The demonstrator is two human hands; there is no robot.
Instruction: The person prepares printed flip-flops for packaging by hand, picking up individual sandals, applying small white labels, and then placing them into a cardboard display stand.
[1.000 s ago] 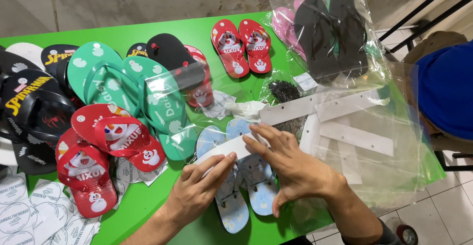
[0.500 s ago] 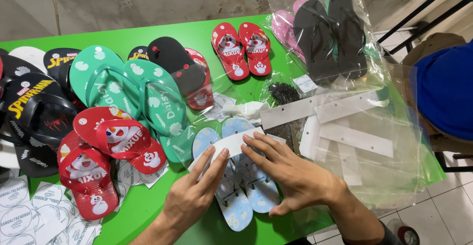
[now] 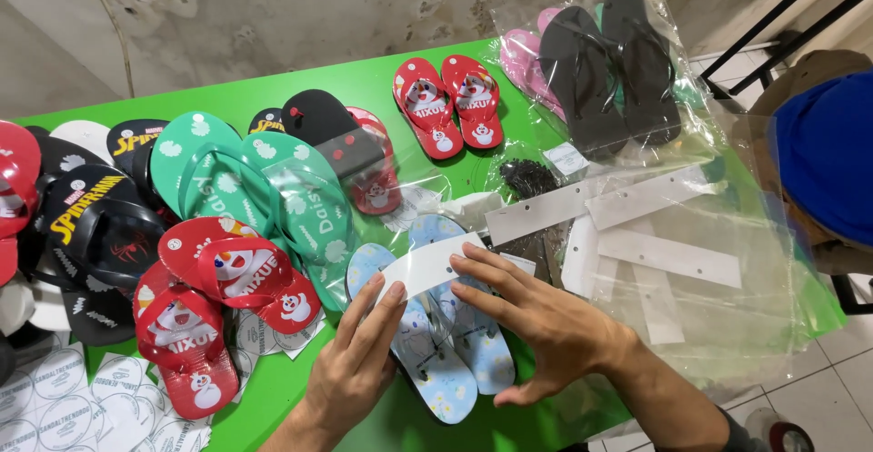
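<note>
Clear plastic bags (image 3: 637,61) holding black and pink flip-flops lie at the upper right of the frame on the green table (image 3: 364,75), with flat white card strips (image 3: 668,256) under clear film at centre right. Round white paper labels (image 3: 55,406) lie at lower left. At lower centre sits a pair of pale blue flip-flops (image 3: 436,361) with a white card band (image 3: 427,266) across it. The left hand (image 3: 355,361) lays nearly straight, close-set fingers on the band's left end; the right hand (image 3: 536,320) presses flat, slightly spread fingers on its right end.
</note>
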